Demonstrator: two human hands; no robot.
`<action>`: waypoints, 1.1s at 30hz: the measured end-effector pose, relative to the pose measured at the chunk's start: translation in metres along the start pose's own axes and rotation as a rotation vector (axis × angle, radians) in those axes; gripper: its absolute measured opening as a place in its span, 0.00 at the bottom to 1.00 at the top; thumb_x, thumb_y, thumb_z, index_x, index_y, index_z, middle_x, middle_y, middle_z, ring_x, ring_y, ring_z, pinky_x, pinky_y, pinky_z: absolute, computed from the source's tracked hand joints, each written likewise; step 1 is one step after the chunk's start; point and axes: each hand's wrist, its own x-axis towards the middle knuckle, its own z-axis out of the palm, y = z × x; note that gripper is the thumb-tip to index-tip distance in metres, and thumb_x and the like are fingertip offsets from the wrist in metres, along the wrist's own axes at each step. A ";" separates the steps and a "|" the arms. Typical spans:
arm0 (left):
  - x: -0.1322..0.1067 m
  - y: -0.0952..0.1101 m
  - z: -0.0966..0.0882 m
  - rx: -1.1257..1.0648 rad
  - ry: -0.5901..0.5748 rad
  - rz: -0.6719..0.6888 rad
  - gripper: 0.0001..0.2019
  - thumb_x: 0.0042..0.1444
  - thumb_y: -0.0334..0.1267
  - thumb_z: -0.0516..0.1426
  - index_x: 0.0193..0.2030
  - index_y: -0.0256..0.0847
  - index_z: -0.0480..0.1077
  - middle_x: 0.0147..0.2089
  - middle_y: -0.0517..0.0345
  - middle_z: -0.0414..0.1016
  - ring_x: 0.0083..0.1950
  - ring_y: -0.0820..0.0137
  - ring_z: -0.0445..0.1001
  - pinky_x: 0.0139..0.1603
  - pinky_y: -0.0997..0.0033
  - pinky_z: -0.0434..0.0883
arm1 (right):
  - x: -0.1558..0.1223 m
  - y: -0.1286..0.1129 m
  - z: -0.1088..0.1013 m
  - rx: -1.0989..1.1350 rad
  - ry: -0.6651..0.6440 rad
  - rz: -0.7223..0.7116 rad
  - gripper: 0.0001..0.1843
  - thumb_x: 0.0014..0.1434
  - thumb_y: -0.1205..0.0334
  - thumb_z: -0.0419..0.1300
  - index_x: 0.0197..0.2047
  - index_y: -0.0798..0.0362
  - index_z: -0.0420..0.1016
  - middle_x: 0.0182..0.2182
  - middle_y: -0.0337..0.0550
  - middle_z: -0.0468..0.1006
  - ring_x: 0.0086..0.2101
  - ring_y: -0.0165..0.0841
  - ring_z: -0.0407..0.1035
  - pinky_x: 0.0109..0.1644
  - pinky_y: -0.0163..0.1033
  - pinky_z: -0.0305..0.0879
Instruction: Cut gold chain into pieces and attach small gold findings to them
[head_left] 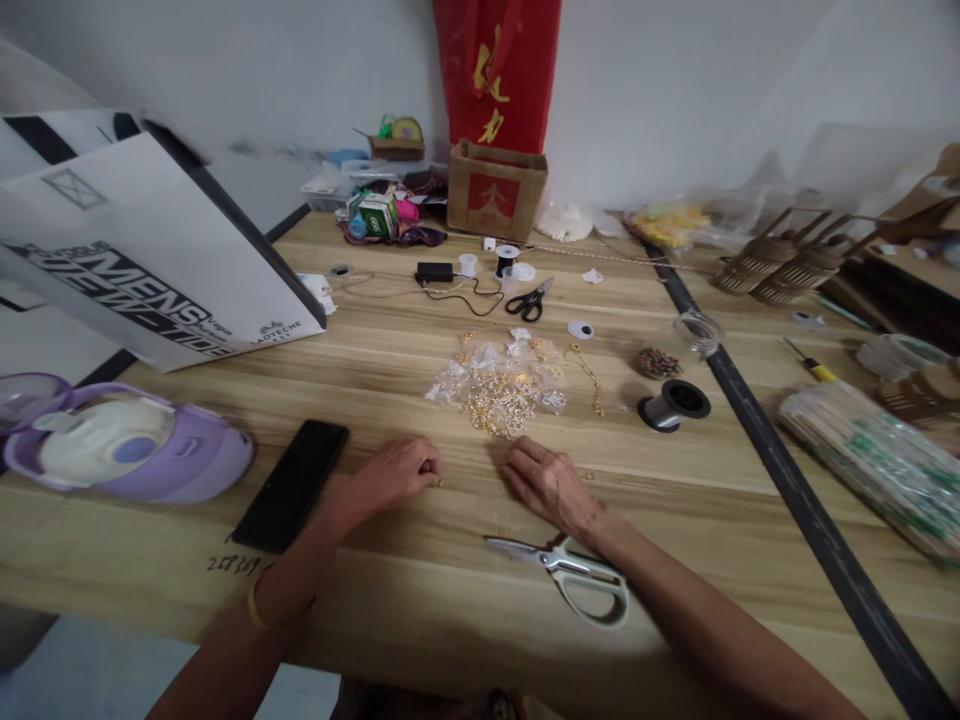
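My left hand (pixel 405 468) rests on the wooden table with its fingers curled into a pinch. A tiny gold-coloured piece (pixel 438 483) shows by its fingertips; whether it is gripped or merely lies there is unclear. Opposite it, my right hand (pixel 546 482) lies palm down, fingers bent and pressed together, fingertips hidden. Just beyond its fingers spreads a pile of small gold and silver beads (pixel 501 402), partly on clear plastic bags (pixel 480 362). A small gold ring (pixel 589 477) lies right of that hand. White-handled scissors (pixel 574 575) lie near my right wrist.
A black phone (pixel 292 485) and purple bottle (pixel 180 455) stand left. Beyond the beads are black scissors (pixel 529 300) and a gold chain (pixel 589 378). Right are a wire spool (pixel 673 405) and a bag of sticks (pixel 877 465). A white box (pixel 150 250) leans at back left.
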 end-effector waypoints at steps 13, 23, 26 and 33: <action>0.005 -0.006 -0.009 0.118 0.027 0.057 0.06 0.52 0.32 0.52 0.27 0.38 0.67 0.29 0.58 0.70 0.32 0.69 0.67 0.35 0.71 0.60 | -0.001 0.002 -0.003 0.007 0.007 0.024 0.12 0.66 0.64 0.46 0.35 0.55 0.68 0.33 0.44 0.70 0.31 0.29 0.65 0.34 0.32 0.58; 0.001 -0.008 -0.027 0.044 0.036 0.067 0.08 0.55 0.37 0.50 0.30 0.37 0.68 0.30 0.57 0.72 0.32 0.70 0.68 0.35 0.72 0.61 | -0.001 0.004 -0.002 0.006 0.023 0.016 0.12 0.66 0.63 0.46 0.36 0.54 0.68 0.33 0.44 0.70 0.32 0.29 0.66 0.34 0.33 0.58; 0.002 -0.013 -0.033 0.000 0.078 0.041 0.08 0.53 0.36 0.51 0.30 0.37 0.69 0.29 0.58 0.72 0.30 0.71 0.68 0.33 0.73 0.61 | -0.001 0.005 -0.002 0.019 0.024 0.015 0.12 0.66 0.63 0.46 0.35 0.54 0.68 0.33 0.44 0.70 0.32 0.29 0.65 0.35 0.33 0.58; 0.022 -0.030 -0.041 0.021 0.317 -0.132 0.08 0.51 0.37 0.53 0.30 0.38 0.72 0.28 0.59 0.75 0.30 0.70 0.71 0.33 0.73 0.64 | 0.000 0.007 -0.006 0.100 0.021 0.060 0.11 0.65 0.63 0.46 0.36 0.54 0.68 0.34 0.45 0.70 0.32 0.29 0.66 0.35 0.33 0.59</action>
